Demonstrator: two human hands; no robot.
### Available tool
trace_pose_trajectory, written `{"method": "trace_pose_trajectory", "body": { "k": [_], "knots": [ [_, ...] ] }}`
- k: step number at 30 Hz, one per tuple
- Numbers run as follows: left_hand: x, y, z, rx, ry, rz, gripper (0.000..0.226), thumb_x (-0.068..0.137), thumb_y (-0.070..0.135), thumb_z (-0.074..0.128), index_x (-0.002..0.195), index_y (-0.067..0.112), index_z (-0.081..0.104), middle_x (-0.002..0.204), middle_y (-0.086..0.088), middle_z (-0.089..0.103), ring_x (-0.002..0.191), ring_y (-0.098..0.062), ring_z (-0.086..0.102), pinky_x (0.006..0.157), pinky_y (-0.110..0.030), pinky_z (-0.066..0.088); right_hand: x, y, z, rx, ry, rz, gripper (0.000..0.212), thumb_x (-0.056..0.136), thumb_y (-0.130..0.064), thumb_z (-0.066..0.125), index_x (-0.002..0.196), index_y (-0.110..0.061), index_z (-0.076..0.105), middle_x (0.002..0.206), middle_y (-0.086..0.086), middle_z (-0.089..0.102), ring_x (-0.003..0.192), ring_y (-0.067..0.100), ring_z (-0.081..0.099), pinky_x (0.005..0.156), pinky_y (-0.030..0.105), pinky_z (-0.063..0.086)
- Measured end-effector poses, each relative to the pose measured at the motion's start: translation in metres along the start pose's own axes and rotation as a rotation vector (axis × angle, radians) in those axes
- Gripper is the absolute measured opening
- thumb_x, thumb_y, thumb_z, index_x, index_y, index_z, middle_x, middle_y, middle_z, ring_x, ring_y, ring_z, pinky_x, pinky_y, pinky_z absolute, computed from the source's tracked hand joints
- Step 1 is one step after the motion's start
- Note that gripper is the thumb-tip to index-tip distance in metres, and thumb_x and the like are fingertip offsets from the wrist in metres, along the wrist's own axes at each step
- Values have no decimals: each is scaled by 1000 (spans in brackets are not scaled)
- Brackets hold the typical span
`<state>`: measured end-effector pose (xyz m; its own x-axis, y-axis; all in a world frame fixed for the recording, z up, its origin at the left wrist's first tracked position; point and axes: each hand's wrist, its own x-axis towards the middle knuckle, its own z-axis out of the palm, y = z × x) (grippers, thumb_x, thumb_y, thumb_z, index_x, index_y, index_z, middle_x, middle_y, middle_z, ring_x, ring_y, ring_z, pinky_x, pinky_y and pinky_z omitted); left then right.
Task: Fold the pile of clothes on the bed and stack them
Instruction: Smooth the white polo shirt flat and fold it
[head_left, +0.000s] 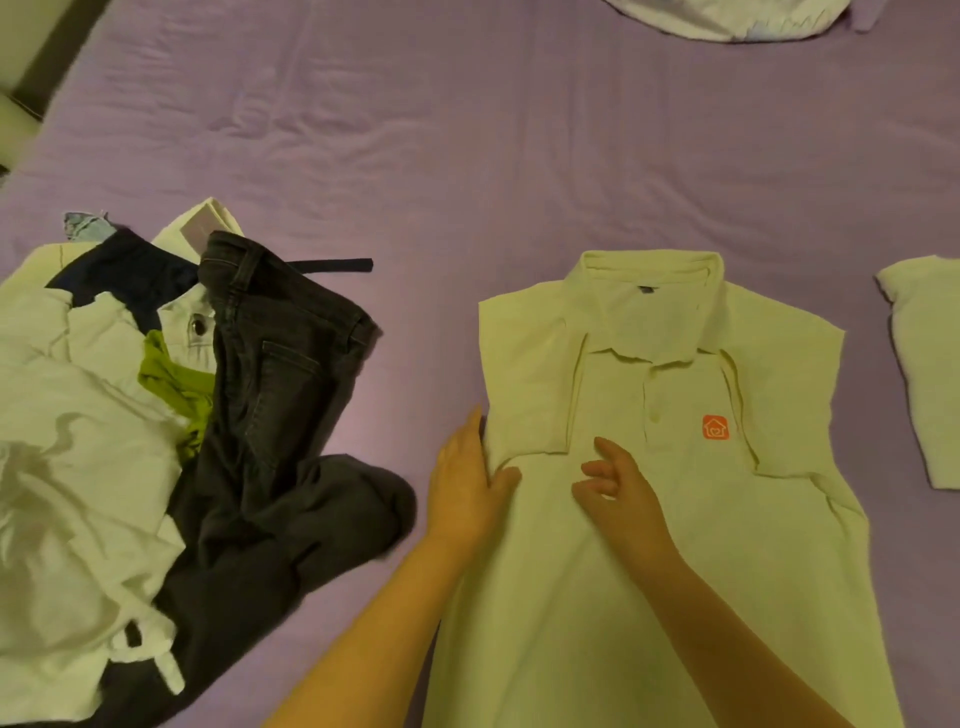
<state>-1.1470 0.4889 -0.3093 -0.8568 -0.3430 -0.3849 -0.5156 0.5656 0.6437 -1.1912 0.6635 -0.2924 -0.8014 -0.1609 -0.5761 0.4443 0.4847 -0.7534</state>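
Your flat left hand (467, 488) steadies the pale-yellow cotton polo shirt (670, 519); your right hand (618, 488), fingers loosely curled and grasping nothing, smooths it for folding.

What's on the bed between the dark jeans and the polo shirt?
Head view: only bare purple sheet, plus the left hand at the polo shirt edge, beside the jeans.

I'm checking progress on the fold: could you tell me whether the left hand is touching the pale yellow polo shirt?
Touching. The head view shows the left hand lying on the pale yellow polo shirt's edge, thumb on the fabric.
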Motion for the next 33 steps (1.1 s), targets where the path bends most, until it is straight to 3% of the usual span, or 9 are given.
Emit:
{"method": "trace_pose_trajectory", "body": {
  "k": [5, 9, 17, 20, 22, 26, 28, 31, 33],
  "knots": [
    [-68, -26, 15, -8, -22, -142, 65, 90, 17, 57, 147, 16, 27, 142, -2, 43, 126, -23, 45, 98, -31, 39, -59, 46, -1, 16, -69, 80, 42, 89, -5, 59, 129, -15, 52, 102, -3, 61, 85, 2, 57, 67, 0, 42],
    [-119, -44, 25, -78, 4, -323, 31, 91, 17, 57, 120, 11, 48, 97, -1, 58, 85, -21, 56, 68, -28, 38, -95, 78, -5, 41, -91, 98, 36, 90, -4, 58, 125, -14, 56, 99, -3, 62, 86, 2, 58, 68, 1, 42],
    [-220, -65, 22, -267, -258, -644, 25, 89, 27, 64, 109, 12, 61, 109, -8, 65, 95, -24, 61, 81, -33, 49, -145, 110, -17, 49, -171, 143, 35, 89, -6, 61, 123, -13, 56, 89, -8, 61, 80, -1, 56, 67, 3, 43],
    [-249, -66, 12, -160, -324, -613, 24, 92, 21, 59, 110, 5, 62, 114, -13, 65, 98, -27, 62, 86, -39, 51, -162, 108, -20, 82, -245, 160, 33, 89, -12, 64, 121, -17, 57, 97, -5, 63, 87, -2, 58, 69, 6, 44],
    [-259, -54, 6, -169, -237, -582, 26, 91, 22, 61, 112, 6, 61, 110, -12, 67, 96, -27, 63, 85, -40, 52, -174, 99, -20, 105, -319, 150, 30, 87, -16, 66, 116, -23, 59, 107, -3, 64, 94, 2, 60, 72, 8, 46],
    [-257, -5, -10, -371, 70, -510, 38, 85, 24, 71, 116, 27, 50, 74, -3, 59, 64, -13, 60, 50, -19, 46, -192, 69, -20, 108, -478, 64, 22, 85, -31, 68, 107, -34, 65, 107, -11, 68, 100, 0, 63, 83, 12, 47],
    [-247, 21, -13, -598, 82, -463, 33, 89, 19, 66, 115, 32, 52, 73, -3, 63, 62, -10, 64, 50, -18, 49, -197, 54, -24, 149, -520, 2, 22, 86, -33, 67, 108, -34, 66, 106, -14, 69, 100, -4, 62, 83, 11, 47],
    [-224, 59, -17, -829, -38, -491, 23, 93, 7, 56, 114, 1, 65, 90, -16, 69, 79, -25, 68, 63, -29, 58, -196, 39, -38, 168, -522, -112, 30, 84, -37, 69, 113, -39, 62, 108, -25, 65, 102, -13, 56, 79, 3, 43],
    [-208, 78, -18, -979, -137, -543, 23, 90, -1, 54, 109, -8, 65, 86, -22, 67, 81, -32, 68, 68, -32, 60, -188, 35, -51, 101, -434, -189, 32, 84, -32, 70, 115, -37, 60, 106, -25, 65, 100, -15, 55, 77, 1, 40]
  ]
}}
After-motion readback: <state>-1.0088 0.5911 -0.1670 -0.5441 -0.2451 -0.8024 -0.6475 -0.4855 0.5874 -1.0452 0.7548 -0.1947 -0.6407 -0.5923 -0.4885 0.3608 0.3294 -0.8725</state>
